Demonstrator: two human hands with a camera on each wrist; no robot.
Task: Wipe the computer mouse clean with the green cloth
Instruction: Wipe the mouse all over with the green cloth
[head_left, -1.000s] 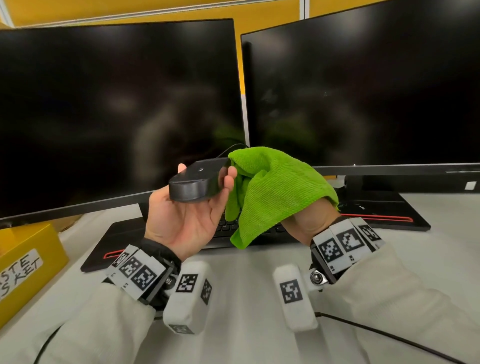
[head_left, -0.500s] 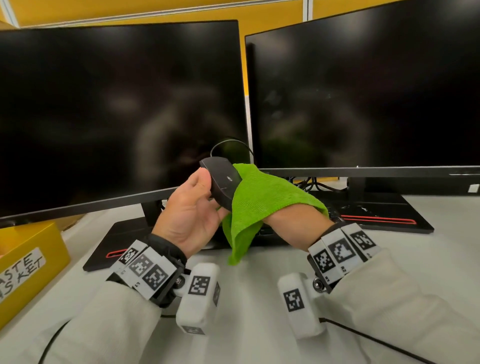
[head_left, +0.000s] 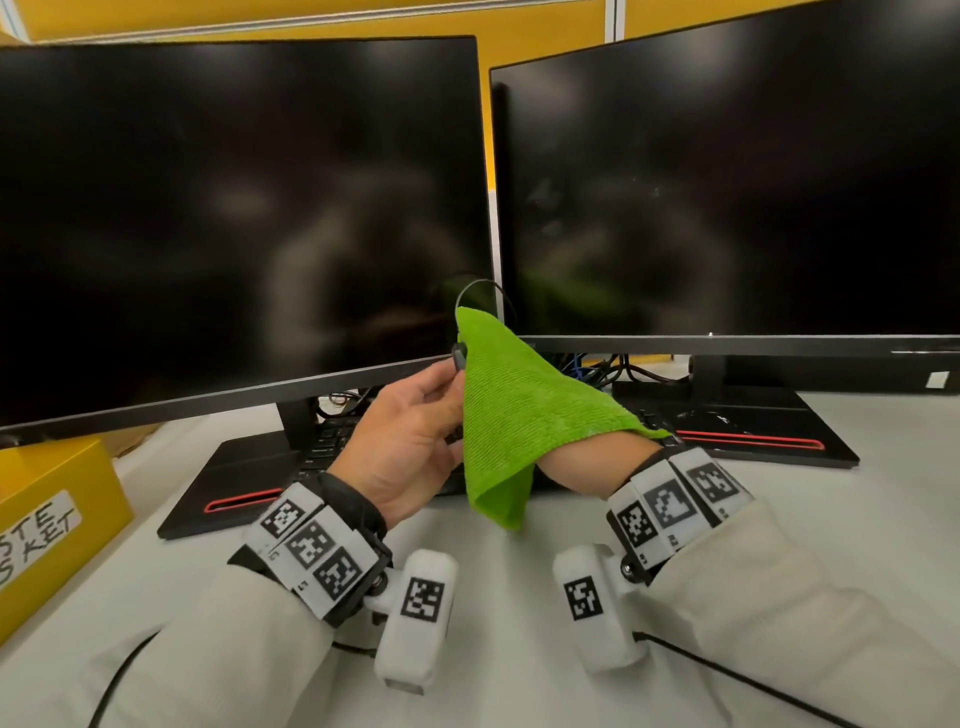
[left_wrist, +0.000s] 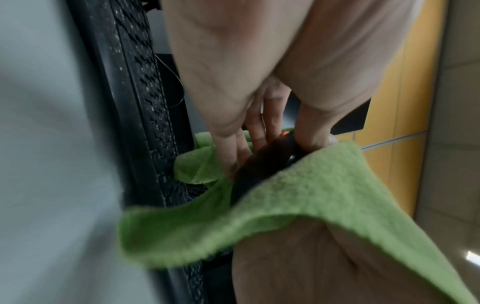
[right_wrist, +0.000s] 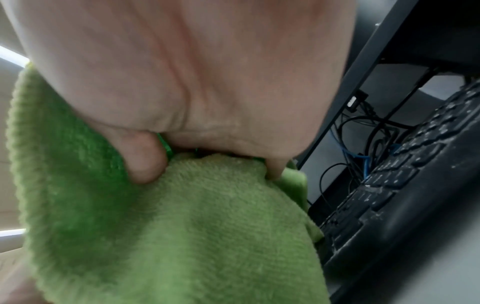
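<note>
Fingers (left_wrist: 249, 131) of my left hand (head_left: 405, 441) curl round the computer mouse (left_wrist: 262, 166), thumb on one flank, the rest on the other. It is raised off the desk (head_left: 519, 597), probably so every side is within reach of the cloth. From the head view only a sliver of the black shell (head_left: 459, 356) peeks above those fingertips; the rest hides behind fabric. Its thin cable (head_left: 480, 286) loops up just beyond.

My right hand (head_left: 587, 460) sits inside the green cloth (head_left: 524, 410), which drapes over it like a mitt and presses against the mouse opposite my left fingers. Right wrist view: thumb (right_wrist: 145, 158) and another finger dig into a bunched fold (right_wrist: 215, 185), so that hand is clamped on the cloth. Whether the remaining fingers are spread underneath, I cannot tell.

The cloth is fuzzy, looped microfibre, soft and floppy, with a loose corner (head_left: 501, 506) hanging below my hands. The mouse looks like smooth, rounded, hard plastic. A small orange spot (left_wrist: 284, 133) shows by my left thumb, unclear what.

Under my fingers lies a black keyboard (right_wrist: 405, 185), speckled with dust. Wiping looks underway.
</note>
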